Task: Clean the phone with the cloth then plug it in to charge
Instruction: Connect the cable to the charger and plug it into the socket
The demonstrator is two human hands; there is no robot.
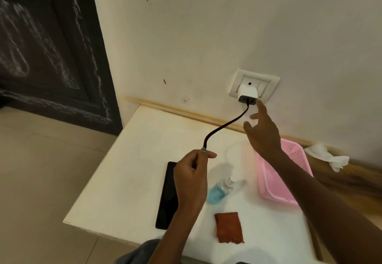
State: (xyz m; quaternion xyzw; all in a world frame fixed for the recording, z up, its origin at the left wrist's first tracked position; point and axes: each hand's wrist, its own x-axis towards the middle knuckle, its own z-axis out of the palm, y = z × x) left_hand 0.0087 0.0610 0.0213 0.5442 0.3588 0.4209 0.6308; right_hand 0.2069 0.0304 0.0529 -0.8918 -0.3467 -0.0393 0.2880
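A black phone [167, 195] lies flat on the white table [128, 166], partly hidden under my left hand [191, 181]. That hand is closed on the free end of a black cable [225, 126], held above the table. The cable runs up to a white charger [247, 94] seated in the wall socket [253, 84]. My right hand [261, 133] is open, fingers spread, its index fingertip touching the charger's lower right corner. A folded rust-orange cloth [228, 227] rests near the table's front edge, apart from both hands.
A small spray bottle of blue liquid [219, 190] lies on the table between phone and a pink plastic basket [275, 183]. A crumpled white tissue [324, 156] sits at the right by the wall. A dark door [51, 46] stands to the left.
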